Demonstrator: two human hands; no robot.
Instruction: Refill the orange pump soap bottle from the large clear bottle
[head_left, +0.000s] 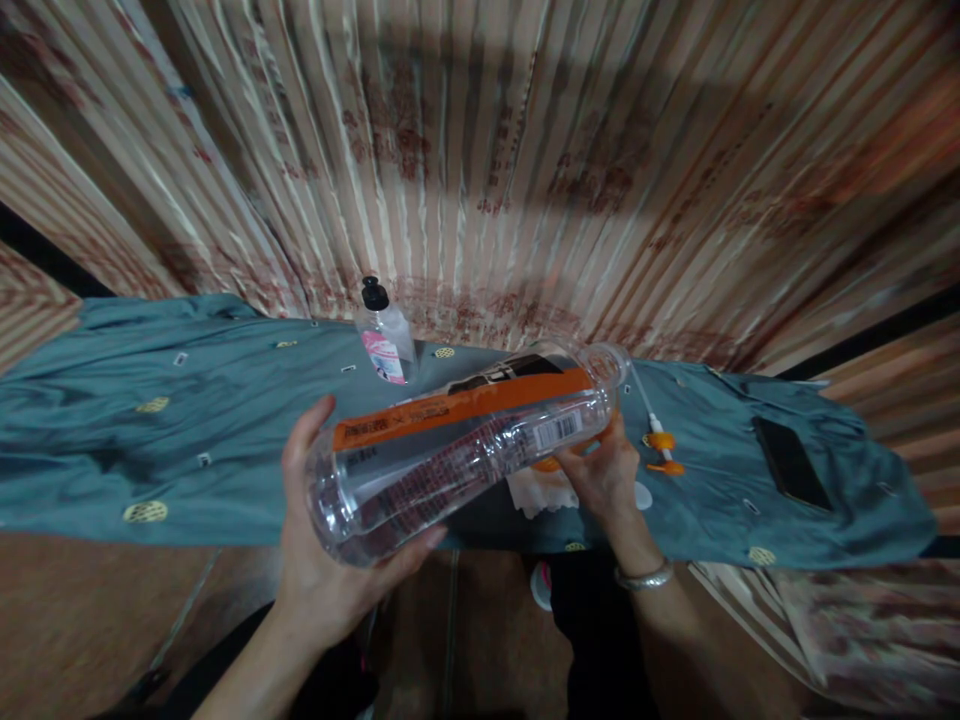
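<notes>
Here I am with a large, clear plastic bottle with an orange-banded label (465, 440), held up at a slant in front of me, over the teal patterned cloth (240, 440), its base to my left and its neck to my right, pointing up and away. My left hand (330, 570) cups the base, digits spread wide, one up each side. My right hand (607, 470) curls under the shoulder near the neck; most of those fingers hide behind the plastic, so how tightly they close I can't tell.

I make out no liquid line, so I judge it light for its bulk. The walls look thin and glossy: they'd likely dent under a hard squeeze and slide if wet, but hardly shatter. The thick rounded base and the stiff neck look the best holds, with the long middle better spared pressure.

Just beyond the neck, on the cloth, lies an orange-and-white plastic pump head with a clear tube (660, 447); whether the tube touches the bottle, I can't say.
</notes>
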